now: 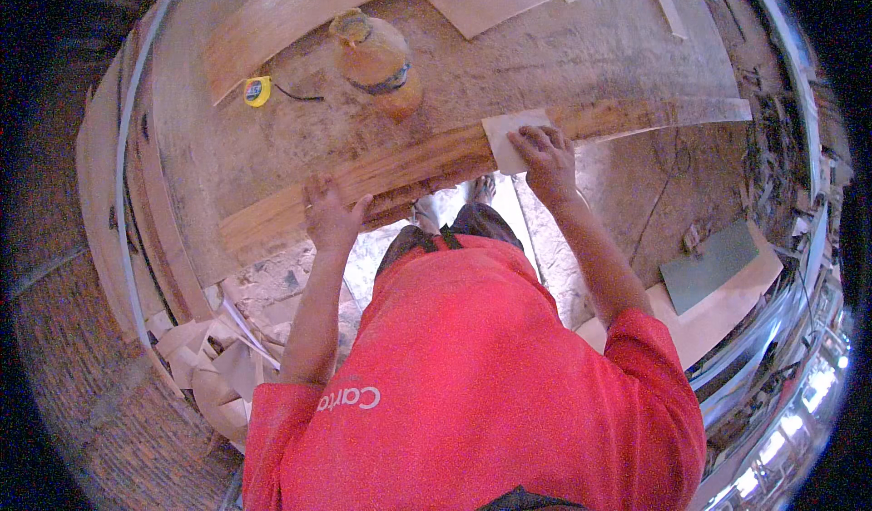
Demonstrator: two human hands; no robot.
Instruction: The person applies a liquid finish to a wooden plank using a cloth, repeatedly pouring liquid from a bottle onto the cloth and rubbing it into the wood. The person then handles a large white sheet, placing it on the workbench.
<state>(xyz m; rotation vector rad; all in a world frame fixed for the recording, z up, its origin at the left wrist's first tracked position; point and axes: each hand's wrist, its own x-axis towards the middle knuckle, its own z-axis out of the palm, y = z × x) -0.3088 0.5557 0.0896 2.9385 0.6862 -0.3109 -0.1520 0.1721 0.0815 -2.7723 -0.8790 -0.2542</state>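
Red shirt (481, 366) nearest. L hand (332, 213) on wooden board (409, 161), grip unclear; R hand (549, 161), fingers bent, holds pale sheet (501, 138) against it. Board along near edge of dusty worktop (490, 70). Beyond: yellow tape meas. (257, 91), amber jug (380, 57) to its R.

1. Broad, dusty brown tabletop (463, 84), nine to two o'clock.
2. Long, grained brown wooden plank (409, 160): near edge, nine to two.
3. Round yellow tape measure (257, 91): ten.
4. Dusty orange-brown narrow-necked bottle (374, 57): eleven.
5. Flat tan sheet (486, 0): past twelve.
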